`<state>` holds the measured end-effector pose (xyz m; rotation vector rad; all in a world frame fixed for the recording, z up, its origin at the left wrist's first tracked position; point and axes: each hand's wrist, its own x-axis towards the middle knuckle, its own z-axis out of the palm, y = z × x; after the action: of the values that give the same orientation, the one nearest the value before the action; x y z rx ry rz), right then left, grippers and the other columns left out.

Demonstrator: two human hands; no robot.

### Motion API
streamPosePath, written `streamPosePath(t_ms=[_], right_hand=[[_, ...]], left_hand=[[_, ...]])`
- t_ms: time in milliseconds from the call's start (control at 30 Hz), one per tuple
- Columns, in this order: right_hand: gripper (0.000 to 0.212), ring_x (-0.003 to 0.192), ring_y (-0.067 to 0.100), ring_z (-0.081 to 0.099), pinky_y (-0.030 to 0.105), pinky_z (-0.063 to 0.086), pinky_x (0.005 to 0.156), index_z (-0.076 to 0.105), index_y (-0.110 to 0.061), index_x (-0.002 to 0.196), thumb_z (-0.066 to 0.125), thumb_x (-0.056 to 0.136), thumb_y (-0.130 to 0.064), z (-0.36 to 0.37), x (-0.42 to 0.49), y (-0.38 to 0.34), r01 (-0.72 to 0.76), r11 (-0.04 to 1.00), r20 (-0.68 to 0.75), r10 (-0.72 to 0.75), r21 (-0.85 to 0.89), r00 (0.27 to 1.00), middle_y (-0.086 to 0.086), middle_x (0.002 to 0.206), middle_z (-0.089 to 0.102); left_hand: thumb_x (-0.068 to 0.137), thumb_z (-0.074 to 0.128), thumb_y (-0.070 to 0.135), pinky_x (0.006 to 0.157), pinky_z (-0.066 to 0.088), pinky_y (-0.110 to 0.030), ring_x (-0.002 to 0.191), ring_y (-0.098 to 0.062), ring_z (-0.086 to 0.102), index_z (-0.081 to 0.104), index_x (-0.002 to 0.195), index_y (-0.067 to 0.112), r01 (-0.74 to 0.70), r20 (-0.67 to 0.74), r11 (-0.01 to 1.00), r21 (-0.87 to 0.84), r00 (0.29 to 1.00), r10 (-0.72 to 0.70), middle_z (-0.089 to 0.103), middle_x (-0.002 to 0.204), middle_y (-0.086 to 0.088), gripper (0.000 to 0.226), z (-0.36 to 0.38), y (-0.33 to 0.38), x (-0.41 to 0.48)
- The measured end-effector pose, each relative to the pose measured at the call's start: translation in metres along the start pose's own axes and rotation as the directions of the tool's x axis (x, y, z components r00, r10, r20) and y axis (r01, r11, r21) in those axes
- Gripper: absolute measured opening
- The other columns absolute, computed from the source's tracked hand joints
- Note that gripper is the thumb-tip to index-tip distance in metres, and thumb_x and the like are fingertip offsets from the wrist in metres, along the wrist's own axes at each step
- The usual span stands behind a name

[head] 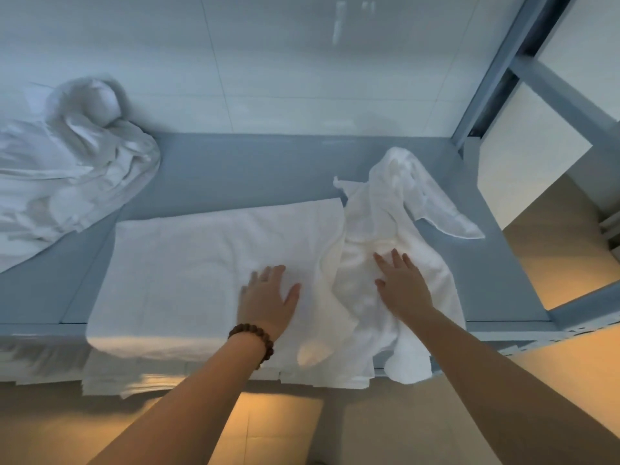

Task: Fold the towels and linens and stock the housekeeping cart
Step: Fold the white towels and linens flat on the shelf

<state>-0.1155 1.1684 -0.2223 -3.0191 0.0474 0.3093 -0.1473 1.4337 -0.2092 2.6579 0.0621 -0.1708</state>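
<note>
The left hand (268,297) is pressing flat, fingers spread, on the spread towel (188,280) lying along the near edge of the grey shelf (235,169); the right hand (401,283) is resting open on the crumpled towel (379,209) overlapping its right end. Both towels are probably handling soft and limp: grip corners.

A big white towel (201,263) lies flat, its near edge hanging down; a crumpled white towel (396,213) lies at its 3 o'clock, touching it; a rumpled white sheet (67,169) sits at 10 o'clock
</note>
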Motion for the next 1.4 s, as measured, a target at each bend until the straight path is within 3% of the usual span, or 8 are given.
streamPosePath(t_ms=[100,200,500,700,933,1133,1267,1400], right_hand=[[0.057,0.147,0.029,0.010,0.047,0.016,0.118,0.012,-0.037,0.151,0.035,0.100,-0.046,0.002,-0.006,-0.037,0.079,0.997,0.004,-0.079,0.018,0.997,0.004,0.161,0.007],[0.062,0.146,0.033,0.006,0.058,0.016,0.112,0.005,-0.042,0.150,0.034,0.097,-0.054,0.007,-0.002,-0.056,0.047,0.999,0.139,-0.049,0.020,0.989,0.000,0.161,-0.001],[0.072,0.147,0.035,-0.003,0.060,0.005,0.112,-0.008,-0.049,0.147,0.039,0.093,-0.060,0.012,0.023,-0.020,-0.023,0.999,0.233,0.031,-0.038,0.972,-0.002,0.161,-0.009],[0.069,0.147,0.031,0.003,0.059,0.011,0.113,-0.006,-0.051,0.146,0.040,0.095,-0.054,0.006,0.030,0.013,-0.091,0.994,0.235,0.102,-0.057,0.966,-0.003,0.161,-0.004],[0.059,0.139,0.031,0.028,0.051,0.029,0.109,0.017,-0.032,0.151,0.045,0.099,-0.032,0.006,0.019,-0.014,-0.105,0.994,0.026,0.105,-0.024,0.994,0.009,0.154,0.026],[0.051,0.144,0.030,0.021,0.040,0.015,0.118,0.029,-0.015,0.149,0.041,0.100,-0.022,-0.006,0.003,-0.096,0.073,0.992,-0.210,-0.050,0.105,0.976,0.017,0.155,0.027],[0.054,0.148,0.026,0.003,0.045,0.005,0.119,0.017,-0.026,0.152,0.033,0.102,-0.035,0.007,-0.014,-0.190,0.288,0.945,-0.053,-0.283,0.157,0.958,0.008,0.161,0.007],[0.058,0.147,0.028,-0.012,0.058,-0.003,0.115,0.005,-0.035,0.152,0.025,0.100,-0.051,0.035,-0.022,-0.245,0.242,0.967,0.226,-0.255,0.081,0.940,0.001,0.161,-0.009]], left_hand=[[0.090,0.025,0.071,0.110,0.023,-0.061,0.145,-0.040,0.011,0.010,0.151,0.042,0.149,0.146,0.950,0.276,0.970,-0.195,0.008,0.161,-0.002,0.069,-0.014,-0.036,0.007],[0.083,0.024,0.080,0.107,0.018,-0.068,0.145,-0.044,-0.002,-0.001,0.148,0.050,0.154,0.216,0.935,0.320,0.949,-0.230,-0.005,0.162,0.002,0.076,-0.014,-0.050,0.013],[0.078,0.027,0.085,0.108,0.011,-0.071,0.144,-0.043,-0.012,-0.011,0.146,0.052,0.109,0.229,0.907,0.406,0.949,-0.217,-0.018,0.160,0.003,0.084,-0.028,-0.089,0.034],[0.082,0.034,0.081,0.110,0.007,-0.069,0.144,-0.041,-0.016,-0.009,0.147,0.052,0.070,0.275,0.918,0.391,0.943,-0.189,-0.021,0.160,0.004,0.084,-0.050,-0.108,0.059],[0.085,0.035,0.075,0.113,0.003,-0.066,0.147,-0.036,-0.009,0.006,0.152,0.042,0.058,0.163,0.940,0.337,0.979,-0.119,-0.007,0.162,-0.001,0.080,-0.042,-0.110,0.062],[0.086,0.026,0.075,0.111,0.005,-0.068,0.147,-0.036,0.000,0.015,0.150,0.035,0.169,0.015,0.925,0.339,0.983,-0.184,0.003,0.162,-0.007,0.076,-0.036,-0.126,0.037],[0.085,0.025,0.076,0.108,0.007,-0.071,0.147,-0.036,-0.007,0.006,0.150,0.042,0.198,0.055,0.920,0.339,0.972,-0.229,-0.004,0.162,-0.005,0.075,-0.040,-0.145,0.030],[0.086,0.023,0.075,0.107,0.004,-0.071,0.147,-0.034,-0.011,0.001,0.149,0.045,0.168,0.098,0.929,0.330,0.973,-0.211,-0.010,0.162,-0.001,0.073,-0.046,-0.164,0.036]])
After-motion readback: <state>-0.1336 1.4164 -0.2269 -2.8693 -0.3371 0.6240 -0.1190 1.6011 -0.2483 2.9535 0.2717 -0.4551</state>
